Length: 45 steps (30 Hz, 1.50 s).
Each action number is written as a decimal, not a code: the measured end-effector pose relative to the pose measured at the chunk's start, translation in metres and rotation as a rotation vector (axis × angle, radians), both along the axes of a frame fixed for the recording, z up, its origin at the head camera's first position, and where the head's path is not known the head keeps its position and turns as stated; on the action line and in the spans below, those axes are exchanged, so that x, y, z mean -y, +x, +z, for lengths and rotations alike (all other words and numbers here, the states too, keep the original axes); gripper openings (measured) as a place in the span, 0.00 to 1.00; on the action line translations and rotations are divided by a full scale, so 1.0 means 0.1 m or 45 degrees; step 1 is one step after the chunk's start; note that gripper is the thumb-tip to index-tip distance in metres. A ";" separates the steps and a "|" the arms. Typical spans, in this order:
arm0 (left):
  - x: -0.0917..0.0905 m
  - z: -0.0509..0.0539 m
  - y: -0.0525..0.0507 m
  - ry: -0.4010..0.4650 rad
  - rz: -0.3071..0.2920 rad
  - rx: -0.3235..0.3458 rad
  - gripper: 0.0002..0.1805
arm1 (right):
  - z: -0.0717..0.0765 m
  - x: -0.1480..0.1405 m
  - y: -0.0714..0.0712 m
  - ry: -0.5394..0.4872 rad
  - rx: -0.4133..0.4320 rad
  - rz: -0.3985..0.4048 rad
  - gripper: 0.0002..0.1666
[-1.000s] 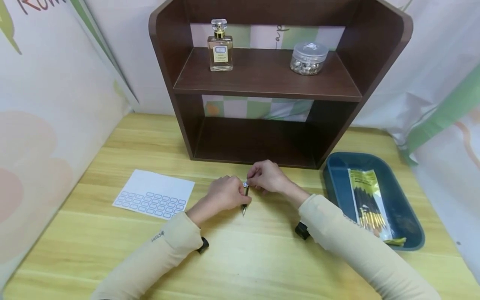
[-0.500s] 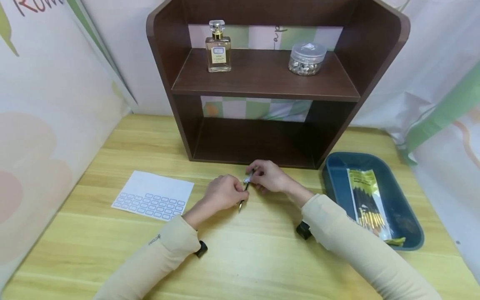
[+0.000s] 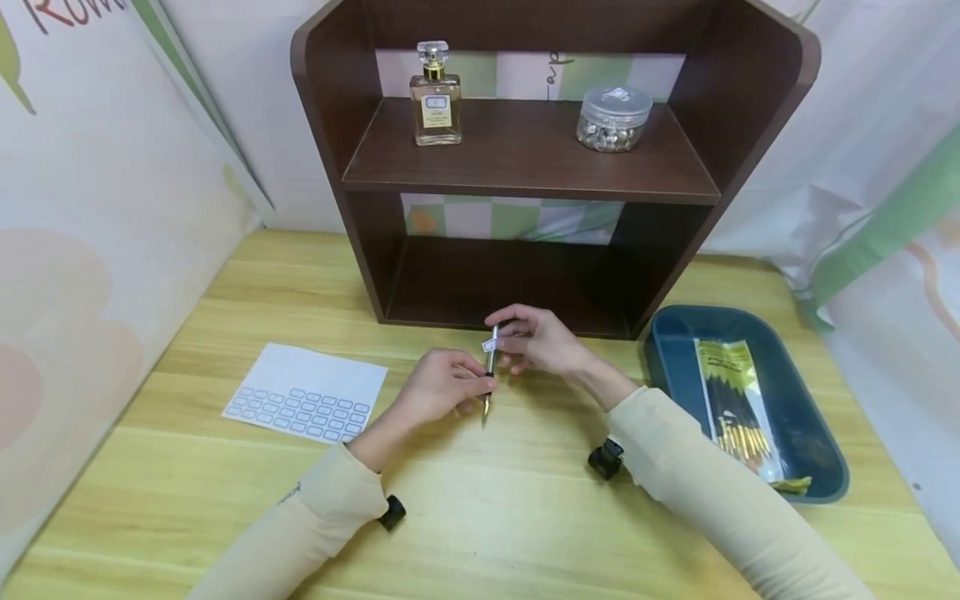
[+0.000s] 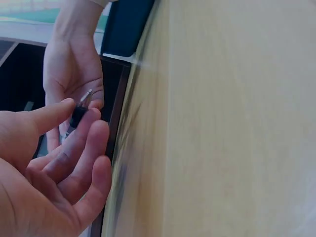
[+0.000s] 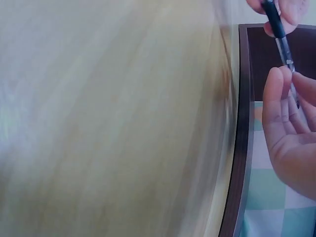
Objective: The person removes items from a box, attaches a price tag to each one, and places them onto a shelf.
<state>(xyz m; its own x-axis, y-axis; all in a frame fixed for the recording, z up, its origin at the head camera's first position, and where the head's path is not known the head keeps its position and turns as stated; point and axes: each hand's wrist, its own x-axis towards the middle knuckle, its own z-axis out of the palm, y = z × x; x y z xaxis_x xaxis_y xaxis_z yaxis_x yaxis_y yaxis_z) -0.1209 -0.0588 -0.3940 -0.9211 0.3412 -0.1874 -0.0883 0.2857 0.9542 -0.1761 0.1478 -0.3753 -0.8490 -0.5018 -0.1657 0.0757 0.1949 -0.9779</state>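
Note:
A slim pen with a gold nib pointing toward the person is held between both hands, in front of the shelf. The left hand pinches its dark section near the nib between thumb and fingers. At the far end, the right hand pinches the barrel. A small white label with a blue border sticks out from the barrel beside the right fingertips. In the left wrist view the pen's dark section lies between thumb and fingers; the right wrist view shows the barrel spanning both hands.
A label sheet lies at left on the table. The brown shelf behind holds a perfume bottle and a lidded jar. At right, a blue tray holds a packet of brushes.
The pen has turned closer to straight, and more of its barrel shows between the hands. The right hand has shifted slightly toward the shelf, its fingers more spread; the label is more visible.

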 end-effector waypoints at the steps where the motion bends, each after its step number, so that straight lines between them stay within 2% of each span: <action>1: 0.00 0.00 0.00 0.052 -0.004 0.028 0.11 | 0.01 0.00 0.00 -0.014 -0.011 0.008 0.22; 5: 0.02 0.00 0.00 0.139 -0.026 0.106 0.12 | 0.04 0.01 0.01 -0.024 -0.127 0.050 0.22; 11: 0.04 -0.03 0.00 0.203 -0.037 0.167 0.11 | 0.15 0.03 0.08 0.111 -0.481 0.062 0.21; 15: 0.06 -0.05 -0.01 0.310 -0.003 0.241 0.12 | 0.33 0.00 0.14 0.203 -0.683 0.023 0.23; 19: 0.09 -0.05 -0.02 0.373 0.042 0.277 0.16 | 0.57 -0.10 0.18 0.274 -0.828 -0.046 0.25; 24: 0.12 -0.06 -0.04 0.433 0.073 0.310 0.19 | 0.89 -0.29 0.21 0.286 -0.965 -0.192 0.26; 32: 0.18 -0.09 -0.08 0.477 0.131 0.343 0.17 | 1.32 -0.55 0.24 0.021 -1.120 -0.457 0.26; 38: 0.21 -0.09 -0.10 0.475 0.134 0.331 0.17 | 1.65 -0.73 0.25 -0.140 -1.342 -0.706 0.22; 41: 0.23 -0.10 -0.11 0.481 0.136 0.323 0.16 | 1.83 -0.81 0.27 -0.138 -1.458 -0.867 0.18; 45: 0.26 -0.11 -0.12 0.478 0.146 0.316 0.17 | 2.05 -0.94 0.27 -0.024 -1.568 -1.057 0.17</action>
